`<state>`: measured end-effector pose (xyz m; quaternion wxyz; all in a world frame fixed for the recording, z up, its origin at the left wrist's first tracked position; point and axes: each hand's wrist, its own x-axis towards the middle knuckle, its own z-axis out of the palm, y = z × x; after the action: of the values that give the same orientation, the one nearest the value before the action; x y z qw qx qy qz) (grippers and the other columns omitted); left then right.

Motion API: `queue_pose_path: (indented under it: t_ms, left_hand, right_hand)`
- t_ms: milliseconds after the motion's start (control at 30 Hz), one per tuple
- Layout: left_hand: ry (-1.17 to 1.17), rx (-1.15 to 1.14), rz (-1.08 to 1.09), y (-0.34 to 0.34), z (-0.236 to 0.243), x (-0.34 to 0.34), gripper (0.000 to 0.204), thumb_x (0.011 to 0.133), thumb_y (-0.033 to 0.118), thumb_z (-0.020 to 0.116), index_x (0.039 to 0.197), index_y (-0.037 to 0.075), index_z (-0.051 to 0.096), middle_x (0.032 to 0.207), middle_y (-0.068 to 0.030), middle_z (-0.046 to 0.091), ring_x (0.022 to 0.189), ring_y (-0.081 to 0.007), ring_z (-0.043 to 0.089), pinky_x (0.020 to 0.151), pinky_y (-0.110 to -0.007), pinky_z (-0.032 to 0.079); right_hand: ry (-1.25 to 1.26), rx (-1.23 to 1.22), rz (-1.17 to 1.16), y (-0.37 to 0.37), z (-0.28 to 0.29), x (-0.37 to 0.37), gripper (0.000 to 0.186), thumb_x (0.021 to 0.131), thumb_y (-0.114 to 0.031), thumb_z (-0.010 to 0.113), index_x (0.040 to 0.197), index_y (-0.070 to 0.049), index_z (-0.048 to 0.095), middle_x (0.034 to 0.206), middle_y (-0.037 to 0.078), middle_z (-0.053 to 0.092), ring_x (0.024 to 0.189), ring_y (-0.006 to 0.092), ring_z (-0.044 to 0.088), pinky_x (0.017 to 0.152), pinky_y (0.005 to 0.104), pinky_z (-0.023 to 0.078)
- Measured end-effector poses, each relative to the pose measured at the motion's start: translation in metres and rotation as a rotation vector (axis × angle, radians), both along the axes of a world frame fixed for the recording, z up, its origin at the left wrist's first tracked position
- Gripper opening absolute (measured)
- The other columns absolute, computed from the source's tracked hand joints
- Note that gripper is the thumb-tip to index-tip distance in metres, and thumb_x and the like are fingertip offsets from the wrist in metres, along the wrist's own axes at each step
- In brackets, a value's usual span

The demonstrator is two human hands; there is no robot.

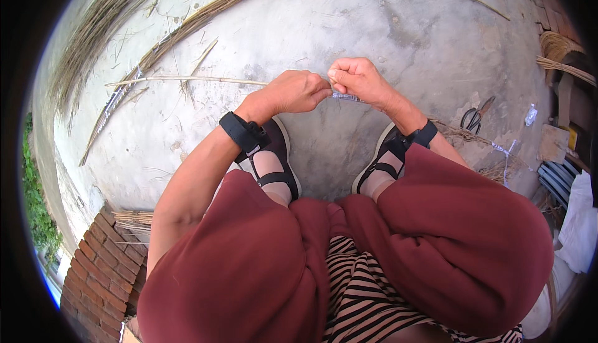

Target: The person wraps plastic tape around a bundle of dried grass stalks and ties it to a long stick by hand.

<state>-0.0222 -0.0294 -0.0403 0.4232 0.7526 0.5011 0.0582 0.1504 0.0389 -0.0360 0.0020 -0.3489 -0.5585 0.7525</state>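
We see left hand (294,92) closed around pale stalk (193,79), which runs out leftward from it. Right hand (361,82) just beside, fingers curled tight; what they pinch, we cannot tell. Clear plastic strip (346,97) shows at its underside. Farther out on concrete floor (430,56), we see tied stalk bundle (205,14) curving, loose stalk bundle (99,25) upper left, scissors (476,117) at right.

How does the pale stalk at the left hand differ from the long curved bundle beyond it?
The stalk is thin and pale; the bundle is thicker and browner. The stalk runs nearly straight to the left hand; the bundle curves across the floor. Both are long and look dry.
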Motion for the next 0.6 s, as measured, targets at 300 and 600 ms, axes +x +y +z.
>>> queue_pose_path:
  t_ms: [300, 600]
  left_hand:
    - [-0.049, -0.158, 0.1, 0.011, 0.004, 0.007, 0.032, 0.086, 0.026, 0.047, 0.071, 0.002, 0.059, 0.062, -0.0159, 0.056, 0.058, -0.0312, 0.054, 0.056, -0.039, 0.043]
    - [-0.152, -0.18, 0.139, 0.005, -0.01, 0.008, 0.025, 0.087, 0.025, 0.045, 0.088, 0.004, 0.059, 0.067, -0.0089, 0.059, 0.062, -0.0219, 0.056, 0.06, -0.033, 0.044]
  right_hand:
    - [0.156, -0.265, -0.294, -0.003, 0.002, -0.004, 0.017, 0.086, -0.012, 0.047, 0.071, -0.005, 0.05, 0.057, -0.006, 0.038, 0.048, 0.0015, 0.026, 0.042, 0.0173, 0.021]
    - [0.175, -0.335, -0.466, 0.006, -0.011, -0.001, 0.018, 0.084, -0.014, 0.052, 0.07, -0.004, 0.054, 0.06, -0.002, 0.049, 0.05, 0.0023, 0.035, 0.042, 0.0172, 0.025]
